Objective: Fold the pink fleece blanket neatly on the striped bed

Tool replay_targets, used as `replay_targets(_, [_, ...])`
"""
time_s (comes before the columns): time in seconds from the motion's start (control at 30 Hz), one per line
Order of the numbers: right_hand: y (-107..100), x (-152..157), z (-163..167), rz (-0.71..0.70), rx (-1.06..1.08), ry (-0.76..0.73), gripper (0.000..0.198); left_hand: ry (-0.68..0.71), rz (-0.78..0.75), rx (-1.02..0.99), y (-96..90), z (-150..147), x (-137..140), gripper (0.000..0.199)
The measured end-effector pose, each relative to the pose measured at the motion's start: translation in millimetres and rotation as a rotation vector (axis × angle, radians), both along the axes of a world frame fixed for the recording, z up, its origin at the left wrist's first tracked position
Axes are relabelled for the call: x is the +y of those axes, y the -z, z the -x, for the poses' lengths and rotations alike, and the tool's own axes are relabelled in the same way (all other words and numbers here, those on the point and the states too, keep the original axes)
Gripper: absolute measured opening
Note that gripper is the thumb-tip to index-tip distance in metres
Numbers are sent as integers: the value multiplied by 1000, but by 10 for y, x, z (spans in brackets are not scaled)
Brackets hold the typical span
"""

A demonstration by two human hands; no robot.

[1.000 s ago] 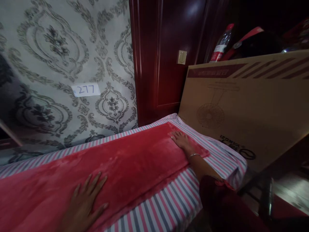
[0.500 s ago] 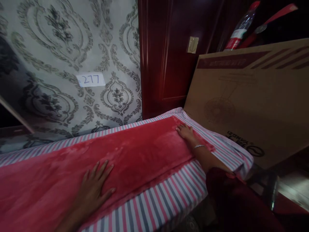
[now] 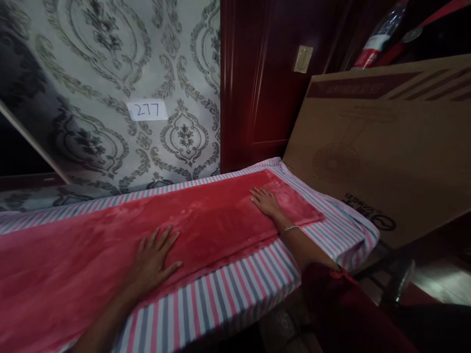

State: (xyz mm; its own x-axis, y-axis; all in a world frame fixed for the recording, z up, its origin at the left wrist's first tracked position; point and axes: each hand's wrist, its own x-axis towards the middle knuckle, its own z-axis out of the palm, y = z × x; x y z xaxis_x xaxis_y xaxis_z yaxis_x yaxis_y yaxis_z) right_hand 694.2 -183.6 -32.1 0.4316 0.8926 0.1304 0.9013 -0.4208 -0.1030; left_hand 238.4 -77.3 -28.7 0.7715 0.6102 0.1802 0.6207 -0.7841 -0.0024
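Observation:
A long red plush blanket (image 3: 213, 215), folded into a strip, lies flat over a striped cloth (image 3: 228, 289) in pink, grey and white. My left hand (image 3: 152, 260) rests palm down on the blanket near its front edge, fingers spread. Farther right, my right hand (image 3: 265, 202) also lies flat on the plush, close to the blanket's right end, with its fingers stretched out. A thin bracelet (image 3: 290, 228) circles my right wrist. Neither hand grips anything. The blanket's left end runs out of view.
Behind the cloth stand a patterned wall with a paper card (image 3: 147, 110) marked 277 and a dark red door panel (image 3: 257, 73). A large cardboard box (image 3: 397, 132) leans at the right, with a plastic bottle (image 3: 375, 44) behind its top edge.
My right hand has slid left across the blanket, away from its right end. My left hand stays flat on the plush. The view has shifted slightly.

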Motion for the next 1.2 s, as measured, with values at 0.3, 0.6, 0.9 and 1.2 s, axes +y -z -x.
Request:
replay_targets(0.3, [-8,14,55,-13,-1,26,56,-62,151,103,-523,-486,-15,65])
replay_targets(0.6, [-59,25,-13,21,51,-18,58,-36,57,13,-377,-1444,202,64])
replay_targets(0.9, [-178,277,-769,99,83,13,63,-49,29,29,-130,-1405,314,64])
replay_targets(1.2, [-41,741,-1475,87,35,109,62,-8,20,19,24,-1346,427,67])
